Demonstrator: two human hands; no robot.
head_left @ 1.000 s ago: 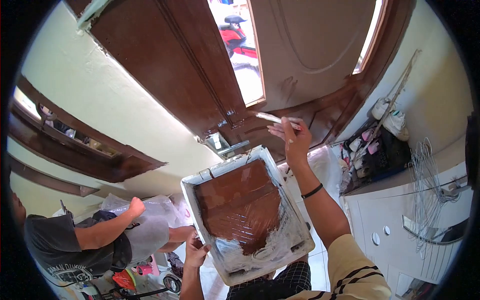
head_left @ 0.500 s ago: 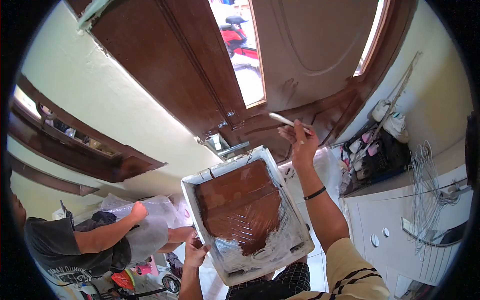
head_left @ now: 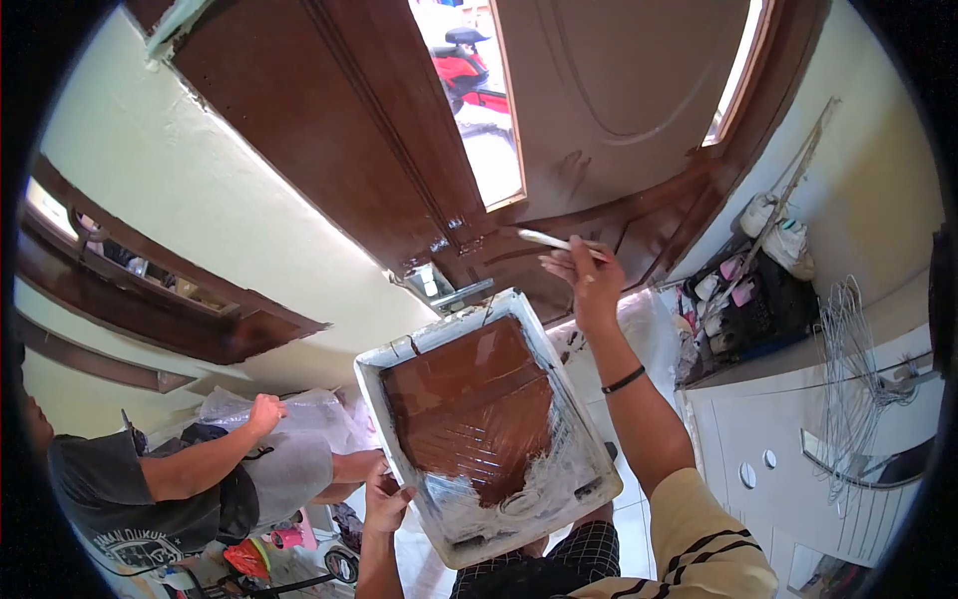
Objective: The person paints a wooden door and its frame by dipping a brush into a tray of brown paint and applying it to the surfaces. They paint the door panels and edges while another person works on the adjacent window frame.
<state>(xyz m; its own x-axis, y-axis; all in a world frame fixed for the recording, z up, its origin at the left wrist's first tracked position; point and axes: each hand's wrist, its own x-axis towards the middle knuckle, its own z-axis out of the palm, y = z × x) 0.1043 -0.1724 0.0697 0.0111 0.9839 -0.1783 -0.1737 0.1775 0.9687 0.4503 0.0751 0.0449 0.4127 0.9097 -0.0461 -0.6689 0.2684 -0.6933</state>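
Observation:
My left hand (head_left: 385, 502) grips the left rim of a white paint tray (head_left: 589, 439), thumb over the edge. Brown paint (head_left: 469, 389) covers much of the tray's inside, with whitish dried smears on the lower part. Raised in front of the door (head_left: 379, 130), my right hand (head_left: 597, 285) is closed on a slim white-handled paintbrush (head_left: 544, 239). The pale end of its handle points left; its bristles are not clear behind my fingers. Wet-looking brown strokes mark the lower door panels near the brush.
Another person (head_left: 200, 469) is at the left, one fist raised. A metal door handle (head_left: 434, 285) juts out just beyond the tray. To the right are a cluttered dark crate (head_left: 738, 309), a white bag (head_left: 783, 235) and a bundle of wire (head_left: 848, 379). Plastic sheeting (head_left: 629, 344) lies by the door.
My right hand has moved slightly left and up with the paintbrush. The tray has shifted a little left in view, with my left hand still on it.

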